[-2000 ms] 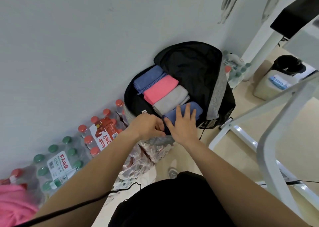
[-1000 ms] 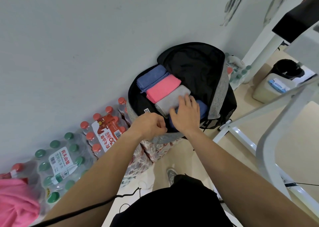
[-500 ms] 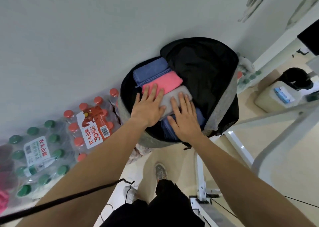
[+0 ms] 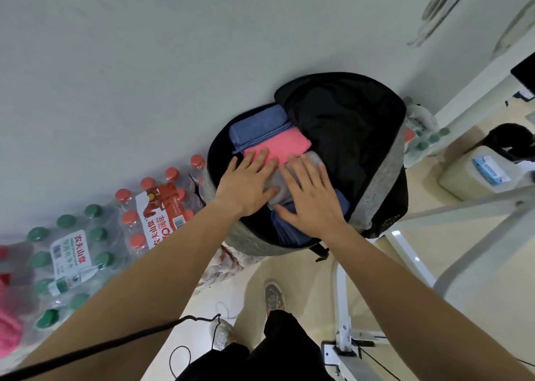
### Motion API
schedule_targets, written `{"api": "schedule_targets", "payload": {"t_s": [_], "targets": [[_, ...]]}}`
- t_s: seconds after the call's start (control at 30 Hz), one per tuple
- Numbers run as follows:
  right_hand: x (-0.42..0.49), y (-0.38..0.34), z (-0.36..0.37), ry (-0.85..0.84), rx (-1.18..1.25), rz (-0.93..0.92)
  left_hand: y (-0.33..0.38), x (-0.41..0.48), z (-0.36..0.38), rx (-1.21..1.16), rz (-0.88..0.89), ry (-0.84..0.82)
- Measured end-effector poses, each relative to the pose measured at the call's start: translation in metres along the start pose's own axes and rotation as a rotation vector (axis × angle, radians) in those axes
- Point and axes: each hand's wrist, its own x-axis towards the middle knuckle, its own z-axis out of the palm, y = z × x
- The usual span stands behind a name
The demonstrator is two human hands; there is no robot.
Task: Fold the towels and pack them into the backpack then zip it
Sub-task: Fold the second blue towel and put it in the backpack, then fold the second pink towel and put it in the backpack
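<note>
A grey and black backpack (image 4: 376, 184) lies open against the wall, its black flap folded back. Folded towels sit side by side inside: a blue towel (image 4: 257, 126) at the far end, then a pink towel (image 4: 283, 146), a grey towel (image 4: 278, 189) and another blue towel (image 4: 340, 201) nearest me. My left hand (image 4: 246, 186) lies flat with straight fingers on the pink and grey towels. Beside it, my right hand (image 4: 309, 198) presses flat on the grey towel and the near blue towel.
Shrink-wrapped packs of water bottles (image 4: 86, 250) line the wall to the left, with pink cloth (image 4: 8, 322) at the far left. A white metal frame (image 4: 463, 250) stands to the right, a plastic jug (image 4: 474, 172) behind it. A black cable (image 4: 115, 343) crosses below my left arm.
My left hand has opened and moved from the bag's near rim onto the towels. My right hand has stayed flat on the towels. The view has moved closer to the backpack.
</note>
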Motion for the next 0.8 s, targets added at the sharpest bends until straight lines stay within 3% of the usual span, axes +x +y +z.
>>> {"api": "schedule_targets", "payload": {"t_s": [0.13,0.3,0.43,0.6,0.8], "targets": [[0.014,0.002,0.001,-0.113,-0.004,0.01,-0.002,-0.009,0.006,-0.003,-0.099,0.026],[0.019,-0.003,-0.006,-0.156,0.001,0.034,-0.004,-0.007,-0.007,0.024,-0.087,-0.032],[0.036,-0.026,-0.039,-0.1,0.092,0.07,-0.022,-0.028,-0.039,-0.074,-0.13,0.135],[0.087,-0.115,-0.073,-0.07,0.192,-0.062,-0.096,-0.1,-0.061,-0.222,-0.333,0.253],[0.124,-0.286,-0.086,-0.071,0.223,-0.334,-0.198,-0.245,-0.051,-0.286,-0.728,0.409]]}}
